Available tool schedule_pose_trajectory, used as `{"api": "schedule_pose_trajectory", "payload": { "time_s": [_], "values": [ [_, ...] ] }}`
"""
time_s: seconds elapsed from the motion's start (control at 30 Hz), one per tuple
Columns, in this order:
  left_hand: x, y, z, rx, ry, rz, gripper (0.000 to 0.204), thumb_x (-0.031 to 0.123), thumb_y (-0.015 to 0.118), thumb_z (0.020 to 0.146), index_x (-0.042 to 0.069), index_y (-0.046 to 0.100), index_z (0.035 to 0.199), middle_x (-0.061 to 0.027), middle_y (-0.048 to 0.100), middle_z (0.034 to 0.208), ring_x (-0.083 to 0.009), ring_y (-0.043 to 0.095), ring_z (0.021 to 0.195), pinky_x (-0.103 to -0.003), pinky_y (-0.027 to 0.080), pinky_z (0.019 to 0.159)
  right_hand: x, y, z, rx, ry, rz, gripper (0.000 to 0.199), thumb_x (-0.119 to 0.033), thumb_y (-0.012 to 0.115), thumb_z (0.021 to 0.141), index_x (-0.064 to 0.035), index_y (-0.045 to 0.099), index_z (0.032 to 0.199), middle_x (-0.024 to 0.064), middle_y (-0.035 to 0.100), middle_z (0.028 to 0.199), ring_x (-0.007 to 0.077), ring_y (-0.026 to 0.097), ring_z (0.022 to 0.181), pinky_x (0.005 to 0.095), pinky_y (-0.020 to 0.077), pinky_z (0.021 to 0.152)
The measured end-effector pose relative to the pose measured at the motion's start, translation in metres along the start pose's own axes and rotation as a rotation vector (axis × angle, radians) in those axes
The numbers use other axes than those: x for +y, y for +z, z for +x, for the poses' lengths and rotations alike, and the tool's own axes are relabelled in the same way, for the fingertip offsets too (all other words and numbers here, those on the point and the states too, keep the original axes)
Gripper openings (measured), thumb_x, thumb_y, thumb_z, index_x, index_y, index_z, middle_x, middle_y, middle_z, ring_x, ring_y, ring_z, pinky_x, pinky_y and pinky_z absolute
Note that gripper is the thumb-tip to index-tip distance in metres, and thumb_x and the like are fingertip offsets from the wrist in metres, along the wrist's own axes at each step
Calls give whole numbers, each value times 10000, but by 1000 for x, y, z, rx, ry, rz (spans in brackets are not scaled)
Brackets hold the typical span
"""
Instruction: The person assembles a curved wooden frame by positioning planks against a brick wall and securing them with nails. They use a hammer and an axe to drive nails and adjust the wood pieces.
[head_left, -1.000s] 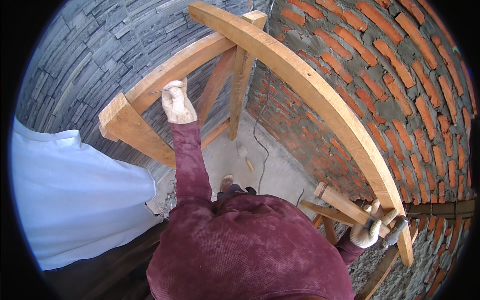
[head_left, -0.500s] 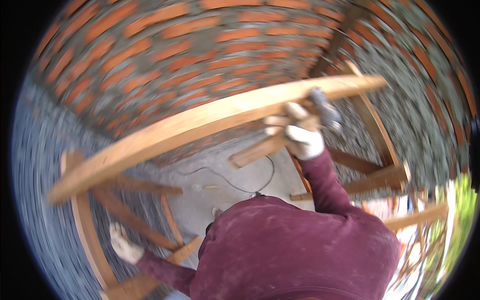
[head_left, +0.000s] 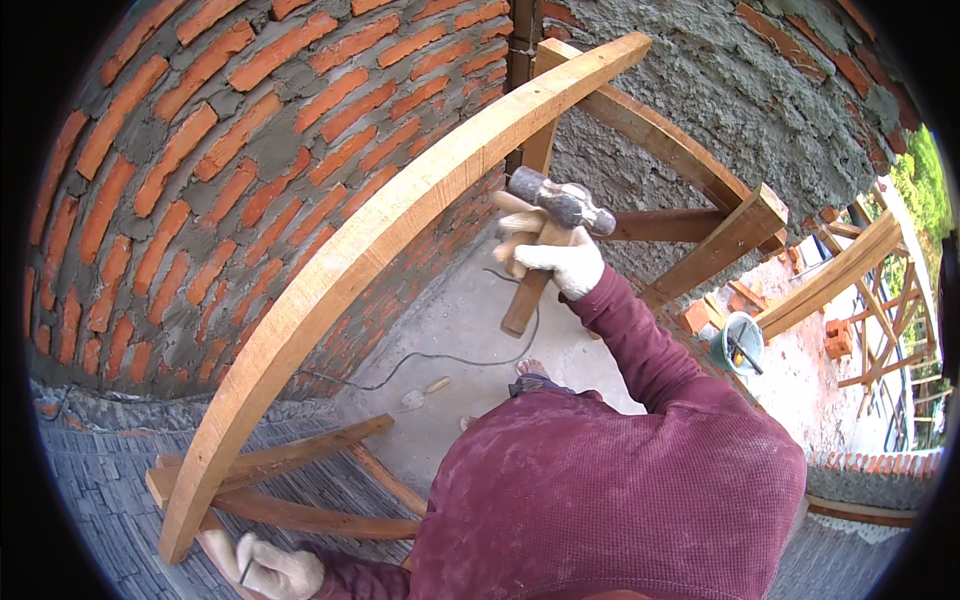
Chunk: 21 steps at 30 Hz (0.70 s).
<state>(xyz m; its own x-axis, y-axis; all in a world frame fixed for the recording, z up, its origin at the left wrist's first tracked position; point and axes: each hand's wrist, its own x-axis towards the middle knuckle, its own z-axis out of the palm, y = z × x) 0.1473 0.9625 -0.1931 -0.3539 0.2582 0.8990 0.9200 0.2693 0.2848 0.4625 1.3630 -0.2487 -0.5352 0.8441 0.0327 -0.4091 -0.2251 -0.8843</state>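
In my gloved right hand (head_left: 560, 258) is a hammer (head_left: 562, 198), gripped high on its wooden handle just below the dark metal head. The handle points down toward the concrete floor. My gloved left hand (head_left: 275, 572) is low at the left, closed around a thin dark nail (head_left: 245, 571). It is beside the near end of a long timber beam (head_left: 400, 225). That beam slants from lower left to upper right, resting across wooden frames at both ends. The hammer is to the right of the beam, apart from it.
A red brick wall (head_left: 230, 200) rises beyond the beam, meeting a rough mortared wall (head_left: 680, 110). Braced timbers (head_left: 720, 240) stand at the right, others (head_left: 300, 455) at the lower left. A cable (head_left: 430, 355) lies on the floor. Farther right are a bucket (head_left: 738, 342) and bricks (head_left: 840, 338).
The view has turned, so the beam now slants more steeply. My left hand has come closer to the beam's near end, and a nail shows in it. The hammer stays in my right hand.
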Motion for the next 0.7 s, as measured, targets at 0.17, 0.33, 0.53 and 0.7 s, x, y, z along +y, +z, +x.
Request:
{"api": "schedule_pose_trajectory", "payload": {
  "time_s": [0.17,0.33,0.53,0.7],
  "values": [
    [33,70,79,-167,63,-96,137,3,495,1041,-85,599,1058,-309,562,1403,-427,543,1331,-513,411,1128,-1,-31,-35,88,-60,-267,613,36,730,800,-49,556,1382,104,658,1249,160,642,1064,322,559,839],
    [38,125,82,-306,-56,-139,185,24,528,1044,-110,628,1123,-242,657,1304,-303,630,1216,-412,479,1060,54,-95,-74,36,333,-256,378,-17,717,800,-66,652,1169,55,646,993,177,640,908,323,531,788],
    [49,137,82,-110,-209,-149,289,120,519,1079,-108,648,1200,-197,682,1258,-238,652,1109,-360,524,981,111,-204,-150,-16,889,-1272,262,-248,652,824,-116,775,1015,211,738,971,371,716,967,460,555,808],
    [101,147,73,30,-372,-200,292,162,538,1081,-69,663,1210,-128,698,1134,-203,660,1046,-343,535,936,143,-347,-221,99,1179,-1141,416,-406,599,946,-87,743,1172,202,735,1063,361,714,991,434,546,861]
  ]
}}
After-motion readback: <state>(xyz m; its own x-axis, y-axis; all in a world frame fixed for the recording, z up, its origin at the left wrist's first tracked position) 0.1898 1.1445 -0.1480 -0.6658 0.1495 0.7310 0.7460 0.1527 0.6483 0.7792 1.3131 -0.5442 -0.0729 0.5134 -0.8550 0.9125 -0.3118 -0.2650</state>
